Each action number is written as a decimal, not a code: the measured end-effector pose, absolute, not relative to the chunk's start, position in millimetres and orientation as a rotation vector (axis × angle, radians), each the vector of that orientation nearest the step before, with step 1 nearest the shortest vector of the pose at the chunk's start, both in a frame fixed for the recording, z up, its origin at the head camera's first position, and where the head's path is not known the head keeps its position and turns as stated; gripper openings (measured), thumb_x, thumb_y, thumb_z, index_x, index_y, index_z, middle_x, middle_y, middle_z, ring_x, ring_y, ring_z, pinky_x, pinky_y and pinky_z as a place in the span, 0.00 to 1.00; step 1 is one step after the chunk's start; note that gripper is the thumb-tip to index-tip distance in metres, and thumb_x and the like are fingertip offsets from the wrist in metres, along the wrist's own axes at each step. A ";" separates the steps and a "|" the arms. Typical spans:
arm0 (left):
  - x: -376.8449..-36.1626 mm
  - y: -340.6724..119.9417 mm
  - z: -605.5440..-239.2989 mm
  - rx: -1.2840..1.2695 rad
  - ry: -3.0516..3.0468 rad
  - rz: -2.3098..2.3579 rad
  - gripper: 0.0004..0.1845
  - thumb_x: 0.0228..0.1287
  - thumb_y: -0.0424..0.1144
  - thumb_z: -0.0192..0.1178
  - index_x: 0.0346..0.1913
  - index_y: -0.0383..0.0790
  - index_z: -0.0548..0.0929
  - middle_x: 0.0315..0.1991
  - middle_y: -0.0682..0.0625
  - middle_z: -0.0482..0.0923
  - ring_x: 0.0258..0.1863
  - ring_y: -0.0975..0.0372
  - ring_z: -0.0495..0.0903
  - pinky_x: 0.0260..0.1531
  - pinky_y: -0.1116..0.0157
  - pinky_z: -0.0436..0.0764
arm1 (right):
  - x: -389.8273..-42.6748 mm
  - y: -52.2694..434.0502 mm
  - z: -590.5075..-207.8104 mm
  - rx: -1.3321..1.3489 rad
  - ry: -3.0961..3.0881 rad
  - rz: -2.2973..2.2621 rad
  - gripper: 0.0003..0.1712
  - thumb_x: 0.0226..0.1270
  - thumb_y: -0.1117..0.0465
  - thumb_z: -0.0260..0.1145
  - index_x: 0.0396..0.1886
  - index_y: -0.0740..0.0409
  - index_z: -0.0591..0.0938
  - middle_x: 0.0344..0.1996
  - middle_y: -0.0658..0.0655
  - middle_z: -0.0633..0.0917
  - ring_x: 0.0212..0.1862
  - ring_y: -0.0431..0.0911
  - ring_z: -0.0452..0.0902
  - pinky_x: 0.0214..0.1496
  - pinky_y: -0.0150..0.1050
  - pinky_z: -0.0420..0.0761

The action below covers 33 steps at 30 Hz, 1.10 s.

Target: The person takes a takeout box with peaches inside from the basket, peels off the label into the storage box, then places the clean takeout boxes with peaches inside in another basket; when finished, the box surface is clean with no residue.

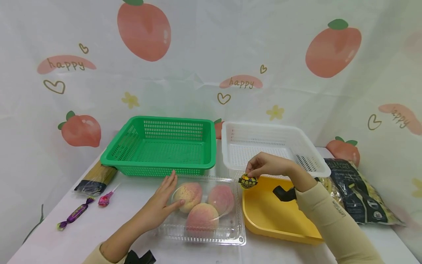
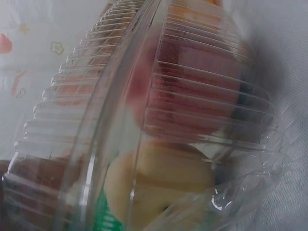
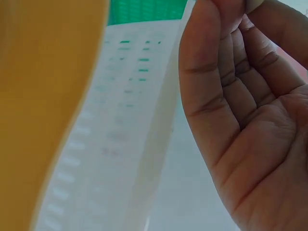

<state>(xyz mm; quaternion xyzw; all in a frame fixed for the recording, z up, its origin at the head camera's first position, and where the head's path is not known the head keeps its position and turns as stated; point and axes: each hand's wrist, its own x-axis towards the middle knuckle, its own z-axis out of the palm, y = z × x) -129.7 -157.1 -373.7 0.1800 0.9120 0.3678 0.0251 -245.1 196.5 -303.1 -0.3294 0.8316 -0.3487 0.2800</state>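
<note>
A clear plastic clamshell box [image 1: 230, 234] with three peaches [image 1: 202, 218] inside lies at the front middle of the table, its lid down. My left hand [image 1: 159, 205] rests on the box's left side with its fingers extended. Close up in the left wrist view are the box's ribbed wall [image 2: 86, 144] and two of the peaches [image 2: 192, 86]. Between thumb and fingertips, my right hand [image 1: 271, 164] pinches a round black-and-gold sticker [image 1: 248, 182]. It holds the sticker just above the box's right edge, beside the yellow bin. The right wrist view shows the palm [image 3: 269, 139]; the sticker is out of sight there.
Behind stand a green basket [image 1: 158, 170] and a white basket [image 1: 227, 154]. A yellow bin [image 1: 280, 216] sits right of the box, beside black-and-gold bags [image 1: 359, 194]. At left lie a packet [image 1: 97, 179], a lollipop [image 1: 104, 200] and a purple-wrapped candy [image 1: 76, 213].
</note>
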 end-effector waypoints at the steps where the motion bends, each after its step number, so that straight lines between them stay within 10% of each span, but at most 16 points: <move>1: -129.7 -157.1 -373.8 0.554 2.821 1.137 0.44 0.66 0.54 0.53 0.72 0.29 0.46 0.75 0.40 0.35 0.73 0.41 0.34 0.65 0.37 0.44 | -244.6 199.5 -304.1 -0.879 2.231 -0.936 0.10 0.64 0.60 0.63 0.34 0.65 0.82 0.25 0.50 0.82 0.27 0.43 0.77 0.38 0.41 0.82; 33: -129.0 -156.3 -373.2 0.570 2.840 1.140 0.44 0.66 0.54 0.53 0.71 0.29 0.46 0.75 0.40 0.36 0.72 0.40 0.35 0.65 0.37 0.45 | -221.2 257.6 -342.3 -0.807 2.175 -1.023 0.11 0.66 0.61 0.61 0.36 0.66 0.81 0.26 0.47 0.82 0.29 0.36 0.74 0.36 0.33 0.79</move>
